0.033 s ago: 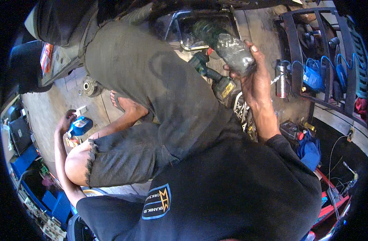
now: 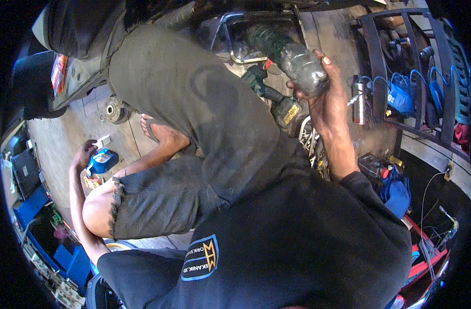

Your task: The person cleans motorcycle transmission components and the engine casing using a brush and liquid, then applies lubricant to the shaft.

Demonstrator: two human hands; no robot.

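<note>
My right hand [image 2: 323, 95] is wrapped round the base end of a clear plastic bottle [image 2: 301, 64]. The bottle lies tilted, its far end dark and reaching over a black tray with a pale rim [image 2: 243, 61]. Whether anything flows from its mouth is too dark to tell. On the left, my left hand [image 2: 84, 155] hangs beside my bent knee with loosely curled, parted fingers and nothing in it. Nearest to it stands a blue plastic bottle [image 2: 102, 161]. A green cordless power tool [image 2: 270, 93] with a black battery lies below the tray.
Several wrenches [image 2: 310, 140] lie left of my right forearm. A spray can [image 2: 360, 103] stands beside a dark metal rack [image 2: 372, 62] hung with blue containers [image 2: 400, 98]. A round metal part [image 2: 114, 110] sits on the floor. Blue cloth [image 2: 396, 196] lies at right.
The bottle's wall looked crumpled under my right hand and is rounder now. My left hand has not visibly moved.
</note>
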